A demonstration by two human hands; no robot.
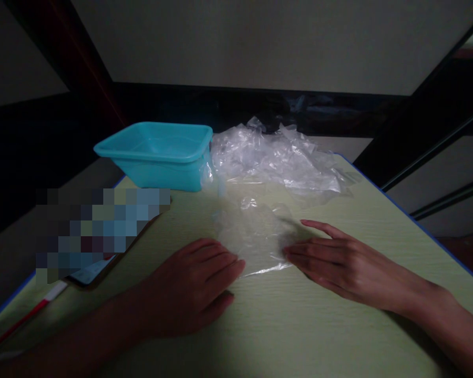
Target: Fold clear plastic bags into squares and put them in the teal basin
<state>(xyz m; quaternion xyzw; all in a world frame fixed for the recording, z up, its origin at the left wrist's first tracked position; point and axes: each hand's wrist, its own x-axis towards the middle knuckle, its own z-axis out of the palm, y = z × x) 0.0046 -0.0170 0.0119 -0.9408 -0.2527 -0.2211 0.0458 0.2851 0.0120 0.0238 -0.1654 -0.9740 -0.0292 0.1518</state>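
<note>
A thin, clear plastic piece [256, 236] lies spread out on the table. Its far side has rounded lobes and its near edge is fairly straight; whether it is a bag or a disposable glove I cannot tell. At its near left corner, my left hand [205, 283] rests palm down with fingers stretched and touching the film. From the right, my right hand [335, 260] lays its straightened fingertips on the film's right edge, thumb raised apart. Neither hand is closed around anything. Behind the film sits a heap of crumpled clear plastic [276, 157].
A turquoise plastic basin [165, 176] stands at the back left, against the heap. Left of my left hand lies a phone [90, 273], its screen mostly pixelated, with a red and white cable [43, 304]. The pale table [284, 336] has blue edging.
</note>
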